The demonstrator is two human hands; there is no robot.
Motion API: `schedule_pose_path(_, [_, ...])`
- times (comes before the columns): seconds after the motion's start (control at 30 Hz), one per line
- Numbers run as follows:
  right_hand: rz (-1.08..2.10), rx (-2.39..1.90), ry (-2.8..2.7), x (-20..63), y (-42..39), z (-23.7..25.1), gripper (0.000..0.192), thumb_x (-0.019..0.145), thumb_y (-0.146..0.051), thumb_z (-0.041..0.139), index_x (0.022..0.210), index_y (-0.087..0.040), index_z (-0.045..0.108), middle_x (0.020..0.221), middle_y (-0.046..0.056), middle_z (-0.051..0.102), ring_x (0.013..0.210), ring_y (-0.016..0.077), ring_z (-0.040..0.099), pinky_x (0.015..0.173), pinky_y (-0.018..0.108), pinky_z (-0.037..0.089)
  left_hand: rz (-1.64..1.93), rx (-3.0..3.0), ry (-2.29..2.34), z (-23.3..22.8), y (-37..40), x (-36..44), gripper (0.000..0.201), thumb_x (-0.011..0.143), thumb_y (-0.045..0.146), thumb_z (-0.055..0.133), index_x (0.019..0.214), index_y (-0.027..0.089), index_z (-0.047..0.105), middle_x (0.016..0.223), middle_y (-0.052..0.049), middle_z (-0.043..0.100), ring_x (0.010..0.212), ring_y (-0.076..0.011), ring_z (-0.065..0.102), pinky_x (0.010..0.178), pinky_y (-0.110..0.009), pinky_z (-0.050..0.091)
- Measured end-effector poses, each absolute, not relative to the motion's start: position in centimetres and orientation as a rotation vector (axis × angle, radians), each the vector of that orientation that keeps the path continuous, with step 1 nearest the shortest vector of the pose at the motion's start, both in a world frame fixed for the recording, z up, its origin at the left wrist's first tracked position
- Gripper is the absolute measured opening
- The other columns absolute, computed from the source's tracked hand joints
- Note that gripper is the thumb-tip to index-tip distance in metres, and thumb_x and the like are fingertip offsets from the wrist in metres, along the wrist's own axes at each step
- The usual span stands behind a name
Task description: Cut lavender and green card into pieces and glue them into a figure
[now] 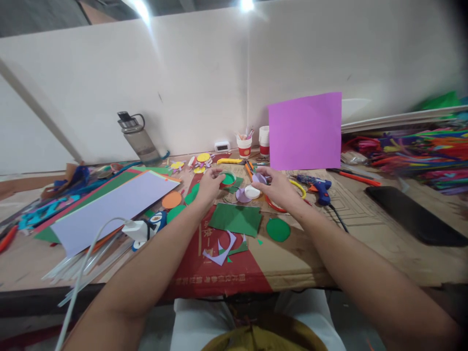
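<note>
My left hand [210, 186] has its fingers closed at the edge of a thin round ring [234, 179], with green showing inside it. Pinched in my right hand [277, 186] is a piece of light purple paper [259, 178]. Just below it lie a white disc [252, 191] and a light purple paper circle [242, 196]. Nearer to me are a dark green paper sheet [235, 219], a green paper circle [278, 229] and curved purple paper scraps [228, 248].
Coloured paper sheets [117, 209], a white plug [137, 229] and a grey bottle [138, 136] are at left. A blue glue gun [321, 190], a black phone-like slab [413, 214] and pipe cleaners [424, 156] lie right. Behind stand a paper cup [244, 146] and a purple sheet [305, 131].
</note>
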State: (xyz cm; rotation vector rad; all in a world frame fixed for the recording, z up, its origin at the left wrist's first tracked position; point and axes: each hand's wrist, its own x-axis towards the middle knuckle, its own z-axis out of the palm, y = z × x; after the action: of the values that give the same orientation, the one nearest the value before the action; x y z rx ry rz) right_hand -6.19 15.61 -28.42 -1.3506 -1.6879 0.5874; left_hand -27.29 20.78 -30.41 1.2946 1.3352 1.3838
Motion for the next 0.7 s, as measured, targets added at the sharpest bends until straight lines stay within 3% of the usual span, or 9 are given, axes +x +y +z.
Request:
schedule_pose_path(0.13, [0.571, -1.369, -1.713, -6.2, 15.7, -28.5, 0.039, 0.076, -0.025, 0.069, 0.114, -0.018, 0.065, 0.116, 0.009, 0.069, 0.102, 0.0218, 0.064, 0.092, 0.039, 0.048, 1.206, 1.536, 1.473, -30.3, 20.5, -27.3, 0.011, 0.072, 0.017, 0.063, 0.083, 0.018, 0.065, 0.081, -0.004, 0.066, 0.075, -0.0182, 0.061, 0.073, -0.031, 0.049])
schedule_pose_path(0.23, [0.582, -1.381, -1.712, -6.2, 15.7, -28.5, 0.041, 0.075, -0.025, 0.070, 0.115, -0.017, 0.065, 0.117, 0.010, 0.069, 0.101, 0.0226, 0.065, 0.092, 0.041, 0.049, 1.221, 1.868, 1.601, -29.9, 20.0, -27.0, 0.009, 0.071, 0.012, 0.063, 0.076, 0.018, 0.067, 0.092, -0.007, 0.069, 0.098, -0.0247, 0.060, 0.096, -0.040, 0.042])
schedule_pose_path(0.3, [0.588, -1.361, -1.702, -6.2, 15.7, -28.5, 0.043, 0.075, -0.027, 0.071, 0.116, -0.018, 0.064, 0.116, 0.010, 0.069, 0.101, 0.0229, 0.065, 0.092, 0.041, 0.050, 1.324, 2.011, 1.580, -29.4, 19.5, -26.5, 0.008, 0.073, 0.015, 0.064, 0.079, 0.019, 0.067, 0.101, -0.009, 0.069, 0.109, -0.0261, 0.056, 0.103, -0.042, 0.037])
schedule_pose_path(0.37, [0.575, -1.301, -1.719, -6.3, 15.6, -28.5, 0.046, 0.074, -0.028, 0.073, 0.117, -0.019, 0.064, 0.117, 0.010, 0.069, 0.102, 0.0232, 0.065, 0.092, 0.042, 0.050, 1.321, 1.988, 1.428, -29.0, 18.8, -25.9, 0.011, 0.081, 0.027, 0.061, 0.084, 0.018, 0.067, 0.098, -0.008, 0.069, 0.100, -0.0232, 0.059, 0.094, -0.037, 0.043])
schedule_pose_path(0.43, [0.517, -1.231, -1.775, -6.4, 15.5, -28.6, 0.050, 0.071, -0.027, 0.076, 0.119, -0.020, 0.063, 0.121, 0.010, 0.067, 0.108, 0.0242, 0.063, 0.096, 0.043, 0.049, 1.166, 1.836, 1.198, -28.6, 18.2, -25.4, 0.028, 0.087, 0.042, 0.054, 0.083, 0.017, 0.066, 0.086, -0.007, 0.069, 0.079, -0.0188, 0.062, 0.074, -0.030, 0.048])
schedule_pose_path(0.53, [0.396, -1.154, -1.896, -6.8, 15.3, -28.9, 0.055, 0.068, -0.023, 0.079, 0.120, -0.018, 0.062, 0.124, 0.012, 0.066, 0.116, 0.0263, 0.059, 0.102, 0.045, 0.044, 0.961, 1.622, 0.932, -28.7, 17.6, -24.9, 0.044, 0.084, 0.057, 0.054, 0.073, 0.015, 0.062, 0.066, -0.004, 0.063, 0.058, -0.0131, 0.057, 0.055, -0.024, 0.043])
schedule_pose_path(0.7, [0.366, -1.069, -1.985, -7.0, 15.3, -29.1, 0.063, 0.067, -0.023, 0.082, 0.126, -0.019, 0.058, 0.127, 0.012, 0.063, 0.120, 0.0270, 0.057, 0.103, 0.045, 0.043, 0.884, 1.445, 0.964, -29.3, 17.7, -24.8, 0.034, 0.067, 0.041, 0.078, 0.073, 0.015, 0.058, 0.057, 0.001, 0.060, 0.047, -0.0084, 0.054, 0.046, -0.018, 0.038])
